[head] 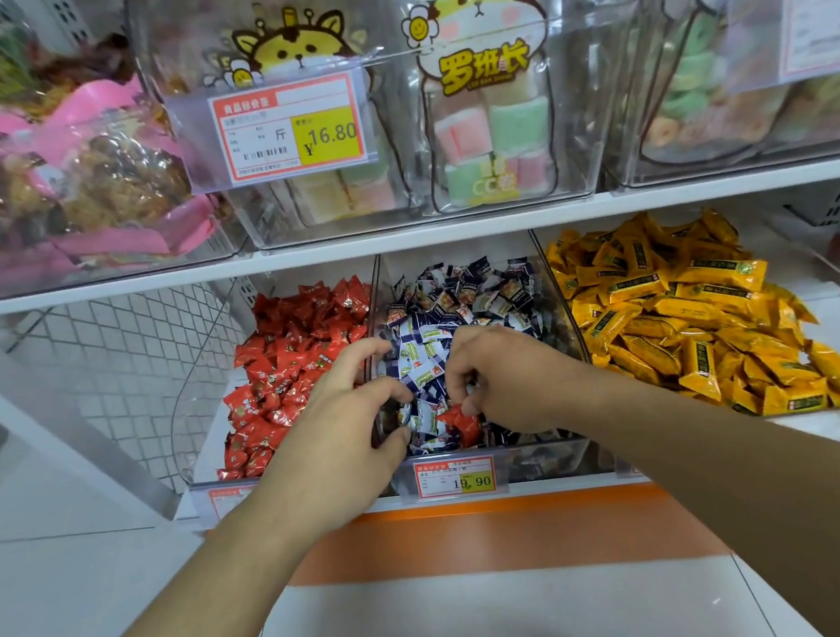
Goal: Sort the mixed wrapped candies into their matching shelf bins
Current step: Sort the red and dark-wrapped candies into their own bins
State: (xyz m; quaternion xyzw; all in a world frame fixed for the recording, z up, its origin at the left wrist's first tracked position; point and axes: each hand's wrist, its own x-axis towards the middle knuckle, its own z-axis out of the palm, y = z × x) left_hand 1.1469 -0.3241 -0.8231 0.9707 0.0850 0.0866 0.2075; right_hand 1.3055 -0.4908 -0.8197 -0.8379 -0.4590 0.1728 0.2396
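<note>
Both hands reach into the middle bin point(491, 464) on the lower shelf, at the centre of the frame, which is filled with blue-and-white wrapped candies point(457, 305). The right hand point(505, 382) has its fingers curled downward, and its fingertips pinch a single red candy point(460, 421) that lies among the blue-and-white ones near the front of that bin; its grip is narrow and closed on the red wrapper. The left hand point(346, 426) sits just left of it, over the clear divider between the middle bin and the left one, with thumb and fingers curled toward the blue-and-white pile; its fingertips touch the wrappers, but I cannot tell whether that grip holds one. The left bin point(204, 489), at centre left of the frame, holds red wrapped candies point(298, 339) of the same colour as the stray one. The right bin point(823, 417), at centre right, is heaped with yellow wrapped candies point(686, 305). A price label reading 19.90 point(454, 477) hangs on the front of the middle bin. On the upper shelf, clear bins hold bagged pastel marshmallow-like sweets point(489, 144), with a label reading 16.80 point(289, 126), and pink-wrapped snack bags point(81, 185) sit at upper left.
</note>
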